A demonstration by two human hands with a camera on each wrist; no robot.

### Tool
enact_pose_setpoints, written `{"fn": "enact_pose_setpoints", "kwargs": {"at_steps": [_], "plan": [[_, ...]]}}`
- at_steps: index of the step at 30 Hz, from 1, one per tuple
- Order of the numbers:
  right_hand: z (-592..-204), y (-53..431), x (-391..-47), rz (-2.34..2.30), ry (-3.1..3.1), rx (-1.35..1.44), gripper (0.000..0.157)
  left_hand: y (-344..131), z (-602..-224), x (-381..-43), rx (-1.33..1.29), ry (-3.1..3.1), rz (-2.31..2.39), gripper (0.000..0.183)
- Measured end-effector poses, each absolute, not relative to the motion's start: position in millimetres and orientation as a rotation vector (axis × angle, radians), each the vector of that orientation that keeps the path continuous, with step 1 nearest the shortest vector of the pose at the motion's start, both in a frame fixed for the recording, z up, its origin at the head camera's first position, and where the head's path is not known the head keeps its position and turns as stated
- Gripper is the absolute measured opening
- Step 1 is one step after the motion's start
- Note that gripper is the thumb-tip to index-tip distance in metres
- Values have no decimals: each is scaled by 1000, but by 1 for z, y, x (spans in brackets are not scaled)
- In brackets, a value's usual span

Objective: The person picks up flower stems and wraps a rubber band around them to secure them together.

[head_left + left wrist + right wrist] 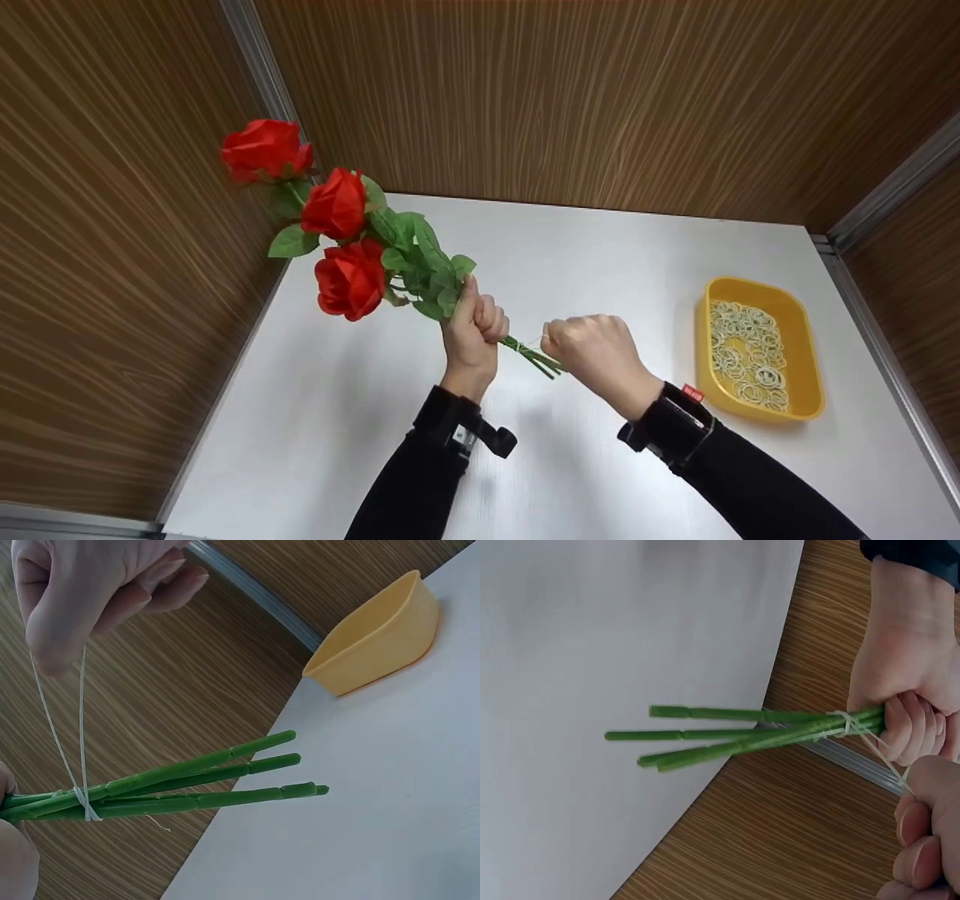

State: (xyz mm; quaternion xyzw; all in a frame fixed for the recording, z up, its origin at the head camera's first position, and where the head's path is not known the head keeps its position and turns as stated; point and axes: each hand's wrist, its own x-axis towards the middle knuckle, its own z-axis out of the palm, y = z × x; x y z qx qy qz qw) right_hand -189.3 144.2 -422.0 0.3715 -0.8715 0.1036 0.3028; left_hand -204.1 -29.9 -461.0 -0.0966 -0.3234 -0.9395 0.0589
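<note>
My left hand [474, 330] grips a bunch of red roses [334, 206] by the stems, just below the green leaves [424, 262]. The blooms point to the upper left, the bare stem ends [255, 757] to the lower right. A thin pale rubber band [82, 799] is wrapped around the stems beside my left hand. From there a loop of it stretches taut to my right hand [596, 356], whose curled fingers and thumb pinch it, as both wrist views show. One short loose strand [157, 823] sticks out under the stems in the left wrist view.
A yellow plastic tray [808, 360] with many pale rubber bands [750, 352] stands on the right of the white table [600, 480]. Brown wood-grain panels [525, 97] with metal edge strips wall the table at the back and on both sides.
</note>
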Motion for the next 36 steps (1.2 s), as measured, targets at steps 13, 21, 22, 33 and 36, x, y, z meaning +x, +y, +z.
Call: {"fn": "enact_pose_setpoints", "kwargs": {"at_steps": [13,21,22,33,36], "plan": [[-395,160,-203,289,-2322,1015,46,-32,-455,-203,-319,-1044,-2864,58],[-401,163,-214,429,-2434,1024,51,-37,-452,-198,-430,-1063,-2955,62],[-403,164,-216,470,-2463,1019,52,-38,-452,-197,-454,-1058,-2972,63],[-427,165,-229,1098,-2874,935,51,-47,-444,-193,-619,-774,-3124,59],[-438,163,-228,1272,-2946,882,49,-49,-443,-192,-616,-672,-3155,58]]}}
